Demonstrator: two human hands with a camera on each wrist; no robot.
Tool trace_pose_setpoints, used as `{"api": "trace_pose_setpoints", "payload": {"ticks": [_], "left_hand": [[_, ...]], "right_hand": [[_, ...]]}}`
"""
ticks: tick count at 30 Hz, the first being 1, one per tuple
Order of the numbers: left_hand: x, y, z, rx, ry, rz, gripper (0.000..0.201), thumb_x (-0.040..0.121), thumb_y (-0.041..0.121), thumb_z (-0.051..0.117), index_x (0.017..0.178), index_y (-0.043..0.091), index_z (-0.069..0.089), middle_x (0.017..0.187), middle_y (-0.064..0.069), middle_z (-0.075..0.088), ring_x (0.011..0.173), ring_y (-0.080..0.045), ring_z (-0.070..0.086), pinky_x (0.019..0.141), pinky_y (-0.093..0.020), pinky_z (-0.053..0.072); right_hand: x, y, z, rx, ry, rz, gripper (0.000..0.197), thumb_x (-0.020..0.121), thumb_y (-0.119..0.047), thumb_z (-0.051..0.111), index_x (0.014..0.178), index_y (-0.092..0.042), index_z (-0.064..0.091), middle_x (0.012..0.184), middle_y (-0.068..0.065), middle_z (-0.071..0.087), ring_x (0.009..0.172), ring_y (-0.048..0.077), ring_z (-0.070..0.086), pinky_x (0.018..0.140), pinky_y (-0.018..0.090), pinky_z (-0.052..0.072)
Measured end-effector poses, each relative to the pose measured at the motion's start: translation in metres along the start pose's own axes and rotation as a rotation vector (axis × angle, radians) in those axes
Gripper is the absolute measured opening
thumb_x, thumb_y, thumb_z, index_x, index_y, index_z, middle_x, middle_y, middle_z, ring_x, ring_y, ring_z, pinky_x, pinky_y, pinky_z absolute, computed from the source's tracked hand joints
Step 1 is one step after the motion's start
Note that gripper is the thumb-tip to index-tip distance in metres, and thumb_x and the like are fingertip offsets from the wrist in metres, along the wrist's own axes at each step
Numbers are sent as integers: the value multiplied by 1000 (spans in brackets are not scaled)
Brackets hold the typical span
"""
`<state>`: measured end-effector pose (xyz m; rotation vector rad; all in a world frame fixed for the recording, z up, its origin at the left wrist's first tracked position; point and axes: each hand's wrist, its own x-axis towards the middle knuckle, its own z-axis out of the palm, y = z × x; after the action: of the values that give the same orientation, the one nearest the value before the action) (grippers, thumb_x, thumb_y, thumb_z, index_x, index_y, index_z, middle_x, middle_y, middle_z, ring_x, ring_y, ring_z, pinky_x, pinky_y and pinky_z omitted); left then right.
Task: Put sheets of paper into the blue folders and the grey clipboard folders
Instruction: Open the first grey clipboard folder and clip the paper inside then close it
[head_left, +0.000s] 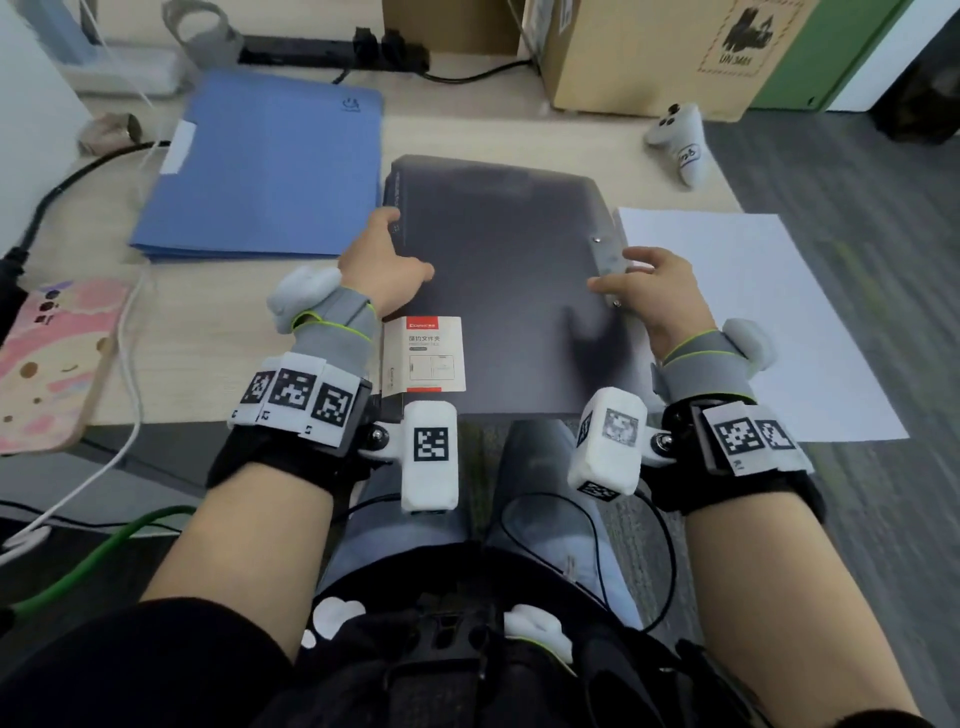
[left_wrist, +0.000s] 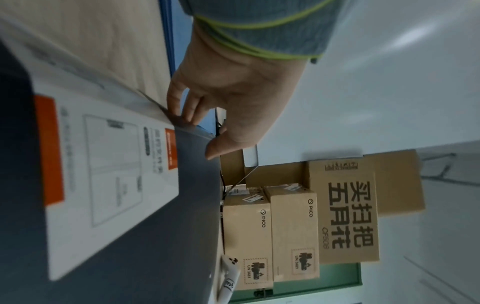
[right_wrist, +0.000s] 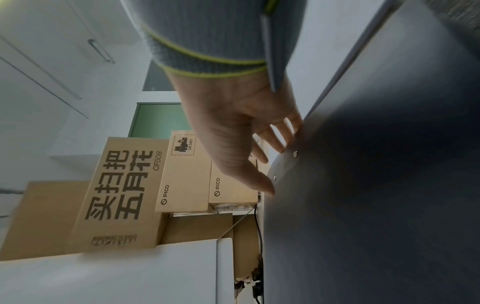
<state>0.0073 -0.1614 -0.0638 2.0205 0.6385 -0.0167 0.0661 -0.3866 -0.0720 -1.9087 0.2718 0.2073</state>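
The fingers (left_wrist: 182, 102) of the left hand (head_left: 382, 262) are curled at the left edge of the grey clipboard folder (head_left: 498, 280), with their tips on its rim and the thumb on the cover, so this hand pinches the edge. The fingers (right_wrist: 275, 133) of the right hand (head_left: 657, 291) are bent around the right edge of the same folder, beside the two small metal rivets, and the thumb lies on top of the cover (a light grip, as far as the wrist view shows).

The folder lies closed in the middle of the wooden table (head_left: 218, 322), its near edge reaching over the table's front. A white label with a red band (head_left: 428, 353) sits on its near left corner. Just to the right of the folder lies a sheet of white paper (head_left: 769, 317), partly over the table's edge. To the left, further back, the blue folders (head_left: 270, 166) lie in a flat stack.

A white controller (head_left: 678, 140) rests at the far right of the table, cardboard boxes (head_left: 649, 52) stand behind, and a pink phone case (head_left: 52, 358) lies at the left.
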Motion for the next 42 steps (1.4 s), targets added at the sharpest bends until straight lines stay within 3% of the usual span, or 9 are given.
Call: {"api": "trace_pose_setpoints", "payload": {"ticks": [4,7,10,16,23,29,34,39,42], "left_hand": [[-6,3,-3,-218,-80,12,102,72,11,70,143,49,6,139,-11,43,112,-30,59,93,-50,52],[-9,7,-5,-414,-119,-25,97,88,2,59,146,41,-8,139,-10,47,97,-28,66,75,-43,60],[-10,13,-4,-494,-138,-6,85,92,1,53,147,38,0,134,-9,52,86,-23,66,56,-31,60],[-9,26,-1,-587,-100,65,83,91,1,54,147,39,5,138,-7,50,108,-25,64,85,-42,57],[-12,30,32,-630,-105,70,75,91,-5,50,147,28,13,128,-9,59,109,-27,64,91,-44,55],[-13,26,53,-621,-109,17,71,91,-1,50,146,31,19,128,-9,59,112,-27,63,95,-49,52],[-13,20,68,-582,-101,-10,69,89,4,52,144,34,23,134,-12,52,118,-28,58,99,-50,49],[-10,20,74,-554,-50,-46,64,93,5,50,145,29,23,122,0,47,109,-23,59,96,-45,51],[-7,18,77,-553,-14,-57,62,93,5,49,146,24,23,115,3,48,99,-18,59,97,-42,50]], "right_hand": [[-3,1,-1,54,30,3,70,58,-13,80,122,-14,54,122,17,60,95,24,60,85,32,51],[-5,-2,-5,79,68,-21,63,60,-13,78,118,-17,56,109,9,64,91,23,63,90,39,53],[-4,-8,-10,89,104,-74,53,62,-12,77,110,-22,57,111,9,64,91,21,63,89,38,53],[-4,-13,-20,129,231,-190,57,48,-24,68,104,-23,57,116,8,64,106,21,63,94,40,51],[-4,-1,-41,136,330,-185,53,50,-22,64,102,-18,56,102,0,60,100,19,63,88,34,53],[1,16,-55,100,342,-149,51,54,-18,59,104,-15,57,104,2,61,103,22,63,92,42,52],[4,23,-68,85,340,-163,47,55,-16,57,101,-13,61,106,4,65,103,18,62,91,37,53],[9,36,-81,156,261,-61,43,72,-4,68,114,-8,59,106,4,63,94,17,61,66,23,51],[9,47,-86,168,266,-9,40,74,-7,69,113,-7,60,95,1,63,87,18,59,68,21,47]]}}
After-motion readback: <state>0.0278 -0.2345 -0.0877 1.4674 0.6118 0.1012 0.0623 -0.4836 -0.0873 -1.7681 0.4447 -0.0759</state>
